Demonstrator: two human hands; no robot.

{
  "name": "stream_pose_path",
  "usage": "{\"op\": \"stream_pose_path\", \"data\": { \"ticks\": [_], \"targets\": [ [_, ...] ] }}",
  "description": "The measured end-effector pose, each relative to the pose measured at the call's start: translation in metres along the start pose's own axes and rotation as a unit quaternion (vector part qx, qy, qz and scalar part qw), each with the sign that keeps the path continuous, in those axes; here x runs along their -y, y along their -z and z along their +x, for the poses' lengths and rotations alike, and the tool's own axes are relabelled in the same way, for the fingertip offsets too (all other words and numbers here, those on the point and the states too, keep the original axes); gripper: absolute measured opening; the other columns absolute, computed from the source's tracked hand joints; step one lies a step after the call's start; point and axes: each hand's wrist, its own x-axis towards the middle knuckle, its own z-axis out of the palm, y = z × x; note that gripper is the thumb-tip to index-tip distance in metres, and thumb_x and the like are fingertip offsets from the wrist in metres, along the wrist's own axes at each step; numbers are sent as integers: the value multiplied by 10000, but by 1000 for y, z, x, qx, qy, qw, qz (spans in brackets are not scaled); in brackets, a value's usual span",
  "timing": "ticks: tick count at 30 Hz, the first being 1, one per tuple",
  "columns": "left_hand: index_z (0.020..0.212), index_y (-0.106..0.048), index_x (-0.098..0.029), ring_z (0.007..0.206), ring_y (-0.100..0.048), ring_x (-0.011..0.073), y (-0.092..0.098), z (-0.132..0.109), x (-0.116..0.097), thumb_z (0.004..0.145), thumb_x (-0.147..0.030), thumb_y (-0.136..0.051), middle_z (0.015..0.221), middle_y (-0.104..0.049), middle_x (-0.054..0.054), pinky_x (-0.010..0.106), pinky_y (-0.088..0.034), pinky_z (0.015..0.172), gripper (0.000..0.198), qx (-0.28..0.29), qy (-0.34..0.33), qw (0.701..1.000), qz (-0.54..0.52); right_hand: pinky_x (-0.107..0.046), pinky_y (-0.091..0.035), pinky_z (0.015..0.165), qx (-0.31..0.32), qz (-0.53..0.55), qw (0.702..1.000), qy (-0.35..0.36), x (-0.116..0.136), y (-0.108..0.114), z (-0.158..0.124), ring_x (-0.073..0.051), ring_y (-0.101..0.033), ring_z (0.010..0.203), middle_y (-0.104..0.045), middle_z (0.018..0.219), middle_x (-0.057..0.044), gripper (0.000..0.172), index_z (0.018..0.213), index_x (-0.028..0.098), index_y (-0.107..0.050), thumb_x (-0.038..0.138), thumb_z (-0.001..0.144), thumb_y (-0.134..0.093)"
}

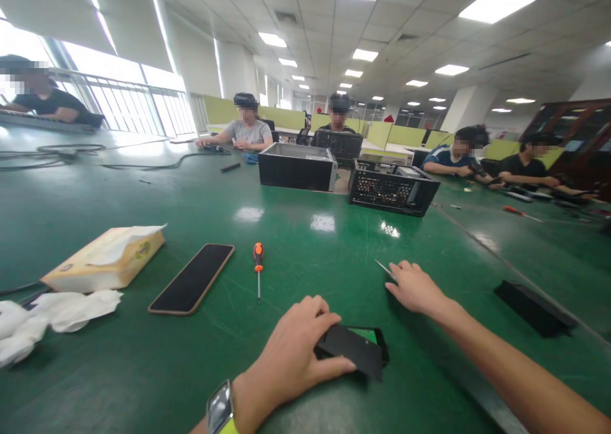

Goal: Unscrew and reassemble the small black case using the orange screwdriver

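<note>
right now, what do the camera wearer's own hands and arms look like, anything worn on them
Neither the left hand nor the right hand wears a glove, and no sleeve is in view. At the left wrist sits a rectangular, silver-rimmed watch on a bright yellow-green strap. Nothing worn shows at the right wrist.

Green board [366, 334] mostly beneath a black cover [356, 350], thin tool's [382, 268] rear out of sight (within the right hand [413, 286])
</note>
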Motion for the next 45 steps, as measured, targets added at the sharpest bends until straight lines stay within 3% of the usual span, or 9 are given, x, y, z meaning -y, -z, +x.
{"op": "stream_pose_path", "data": {
  "ticks": [5, 11, 14, 17, 20, 23, 28, 33, 45],
  "targets": [
    [994, -689, -197, 875, -596, 261, -10, 0, -2, 725, -620, -755, 967, -619, 68, 350, -498, 727, 505, -56, 2, 998, 28, -342, -433, 939, 5, 57, 988, 145, 105, 16, 41, -252, -593, 1124, -655, 1213, -98, 378, 1257, 225, -609, 404, 928, -559],
    [1003, -677, -182, 874, -620, 275, -18, -1, -1, 746, -576, -757, 957, -662, 81, 390, -530, 773, 478, -84, -9, 996, 8, -380, -512, 759, 55, 125, 974, 180, 203, 3, 74, -306, -670, 971, -715, 1085, -128, 647, 1140, 195, -620, 742, 803, -542],
    [1072, -662, -179, 939, -624, 307, -18, -2, -1, 721, -530, -794, 1043, -679, 101, 427, -534, 837, 514, -88, -5, 996, 13, -421, -520, 796, 85, 160, 971, 154, 236, -10, 88, -326, -661, 1002, -709, 1086, -139, 583, 1046, 178, -647, 703, 795, -605],
    [1097, -657, -185, 945, -628, 310, -16, -3, -2, 697, -532, -812, 1068, -685, 100, 420, -540, 821, 552, -92, -3, 996, 19, -438, -531, 853, 118, 211, 961, 137, 251, -17, 101, -264, -648, 1020, -665, 1156, -102, 354, 1109, 169, -640, 456, 901, -639],
    [948, -684, -184, 838, -630, 287, -13, -5, -2, 727, -611, -756, 901, -683, 76, 395, -533, 720, 487, -79, 14, 996, 41, -399, -561, 815, 121, 298, 938, 131, 232, -10, 103, -216, -652, 965, -639, 1169, -70, 281, 1176, 154, -612, 318, 948, -601],
    [877, -678, -183, 810, -619, 276, -12, -5, -3, 736, -633, -736, 857, -665, 64, 375, -511, 676, 476, -71, 13, 996, 54, -289, -546, 600, 76, 412, 900, 121, 178, 13, 87, -163, -663, 682, -702, 885, -53, 145, 926, 115, -636, 251, 879, -618],
    [978, -687, -197, 830, -615, 255, -13, -5, -2, 756, -604, -742, 895, -671, 55, 346, -498, 685, 467, -84, -4, 996, 1, -256, -521, 502, -38, 575, 813, 83, 78, 42, 16, -136, -654, 581, -706, 864, -38, 200, 947, 196, -512, 265, 769, -572],
    [1043, -680, -201, 841, -609, 248, -14, -4, -1, 773, -576, -743, 920, -681, 59, 341, -494, 709, 467, -94, -17, 995, -24, -264, -528, 474, -99, 715, 692, 7, 30, 28, -49, -157, -658, 570, -713, 784, -24, 201, 887, 212, -583, 254, 730, -700],
    [998, -669, -195, 854, -608, 271, -22, 0, -12, 755, -548, -765, 928, -680, 63, 381, -507, 732, 439, -78, 14, 997, -3, -292, -558, 542, -169, 648, 741, 55, 21, 12, -74, -164, -636, 624, -710, 806, -41, 125, 879, 196, -640, 255, 798, -716]
  ]
}}
